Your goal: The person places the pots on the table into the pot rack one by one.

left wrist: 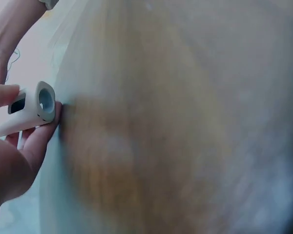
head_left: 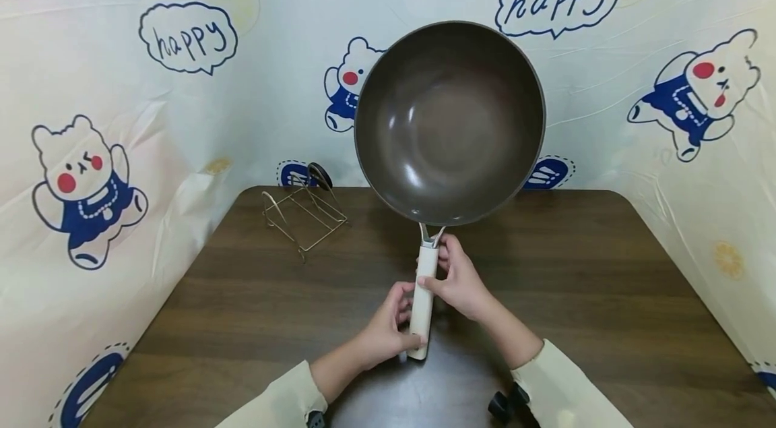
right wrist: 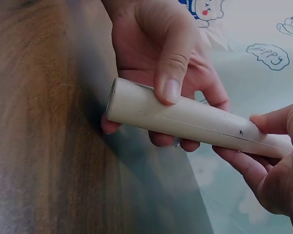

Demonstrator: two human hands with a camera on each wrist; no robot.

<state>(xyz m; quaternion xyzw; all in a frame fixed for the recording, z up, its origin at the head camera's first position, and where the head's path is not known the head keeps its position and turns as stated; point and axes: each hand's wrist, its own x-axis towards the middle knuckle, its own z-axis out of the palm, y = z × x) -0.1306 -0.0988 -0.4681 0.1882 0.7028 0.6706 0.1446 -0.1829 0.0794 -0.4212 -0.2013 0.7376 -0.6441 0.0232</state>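
A deep brown frying pan is held up over the table, its inside facing me. Both hands are on its cream handle, which points down toward me. My left hand grips the lower end, thumb across the front and fingers behind. Higher up, close to the pan's metal bracket, my right hand pinches the handle between thumb and fingers. In the right wrist view, the left thumb presses on the handle's top. The handle's hollow end faces the left wrist camera.
A wire rack stands at the back left of the brown wooden table, with a dark round piece at its top. Behind the table hangs a pale cloth printed with bears and "happy" bubbles.
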